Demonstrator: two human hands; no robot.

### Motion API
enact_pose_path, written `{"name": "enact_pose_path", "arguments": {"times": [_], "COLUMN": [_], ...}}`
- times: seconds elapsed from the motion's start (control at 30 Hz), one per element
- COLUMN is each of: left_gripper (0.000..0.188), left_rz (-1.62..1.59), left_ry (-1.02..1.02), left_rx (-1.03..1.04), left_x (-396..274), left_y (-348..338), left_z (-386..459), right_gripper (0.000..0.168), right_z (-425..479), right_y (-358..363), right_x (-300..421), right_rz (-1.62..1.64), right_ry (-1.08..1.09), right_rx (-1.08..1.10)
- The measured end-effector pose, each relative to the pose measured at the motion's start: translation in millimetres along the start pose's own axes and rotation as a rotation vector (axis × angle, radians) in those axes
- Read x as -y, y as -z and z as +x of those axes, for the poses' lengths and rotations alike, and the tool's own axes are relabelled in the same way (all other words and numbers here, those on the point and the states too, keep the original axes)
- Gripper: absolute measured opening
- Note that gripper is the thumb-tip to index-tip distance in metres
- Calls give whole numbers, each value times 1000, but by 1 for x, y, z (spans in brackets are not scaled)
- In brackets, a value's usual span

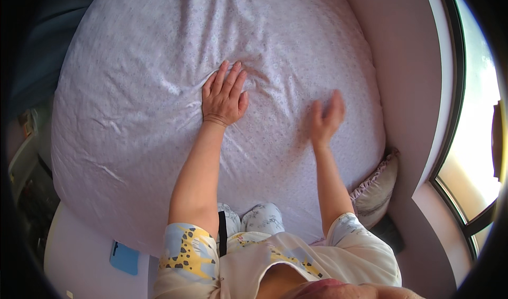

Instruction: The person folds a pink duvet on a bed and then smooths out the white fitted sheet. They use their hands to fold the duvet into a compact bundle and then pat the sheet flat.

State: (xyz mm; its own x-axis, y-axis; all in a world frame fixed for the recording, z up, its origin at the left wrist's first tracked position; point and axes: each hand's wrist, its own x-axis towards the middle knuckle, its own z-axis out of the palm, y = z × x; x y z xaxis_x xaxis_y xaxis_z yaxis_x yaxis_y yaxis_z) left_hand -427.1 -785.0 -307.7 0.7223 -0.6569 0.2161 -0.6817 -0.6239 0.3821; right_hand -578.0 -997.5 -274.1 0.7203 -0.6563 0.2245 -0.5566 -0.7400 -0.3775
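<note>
A pale lilac fitted sheet or cover [131, 61] with a small floral print spreads over the bed before me. My left hand [224, 98] presses palm down on it near the middle, fingers a little apart and nothing held. Creases fan out from around that hand, and long folds run towards the far edge. Off to the right, my right hand [328, 118] is blurred. It appears to be just above the cloth, its thumb apart from the fingers and its grasp empty. My knees, in printed trousers [262, 217], rest on the bed's near side.
A cushion with a ruffled edge [375, 194] sits at the right, between bed and wall [408, 80]. Beyond it is a bright window [472, 148]. A blue phone or case [124, 258] lies on a white surface [83, 243] at lower left. Dark curtain-like fabric [47, 41] hangs at upper left.
</note>
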Motion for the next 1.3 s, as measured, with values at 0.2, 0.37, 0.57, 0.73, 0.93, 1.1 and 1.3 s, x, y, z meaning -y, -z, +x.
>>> {"name": "enact_pose_path", "arguments": {"times": [0.2,0.37,0.57,0.73,0.93,1.1,1.3], "left_gripper": [45,57,43,46,43,43,47], "left_rz": [-12,379,-35,-30,-11,-21,-212], "left_ry": [3,28,26,16,39,81,-385], "left_rx": [23,383,24,29,63,33,360], "left_x": [-3,17,6,6,2,-33,-99], "left_y": [3,-18,6,9,16,9,-12], "left_z": [3,-14,-5,3,4,-5,-31], "right_gripper": [69,57,46,42,47,49,50], "right_z": [122,165,114,138,133,132,134], "right_y": [-115,-107,-85,-99,-110,-114,-111], "right_x": [124,328,188,66,66,63,63], "right_rz": [291,1229,686,-51,-113,-92,-82], "right_ry": [-600,346,545,334,318,319,327], "right_rx": [-150,539,1,45,84,110,144]}}
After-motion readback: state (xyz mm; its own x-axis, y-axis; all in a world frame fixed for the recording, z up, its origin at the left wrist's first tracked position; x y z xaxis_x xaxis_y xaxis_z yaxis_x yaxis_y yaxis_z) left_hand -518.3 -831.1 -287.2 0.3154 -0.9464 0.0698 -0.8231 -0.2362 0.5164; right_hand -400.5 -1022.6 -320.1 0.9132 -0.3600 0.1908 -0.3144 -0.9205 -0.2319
